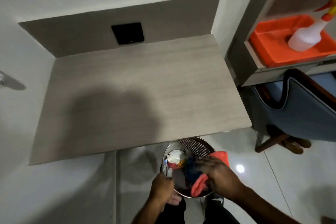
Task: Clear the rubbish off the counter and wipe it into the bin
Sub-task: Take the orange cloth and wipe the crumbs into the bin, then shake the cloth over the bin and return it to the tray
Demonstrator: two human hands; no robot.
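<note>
We see the pale wood worktop (pixel 138 87) filling the centre. At six o'clock, just beyond its near edge, stands the perforated metal bin (pixel 195 146), holding crumpled rubbish (pixel 175 156). Our left hand (pixel 161 186) has its grip closed on the bin's rim at seven o'clock. Our right hand (pixel 221 175) pinches a coral cloth (pixel 199 184) over the bin's mouth.

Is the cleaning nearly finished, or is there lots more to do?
Nearly finished, it looks like. The counter shows no rubbish, and wrappers and paper already lie in the metal bin. Right now the left hand grips the bin's rim while the right hand holds the orange cloth over it. What seems left: shaking off the cloth.
</note>
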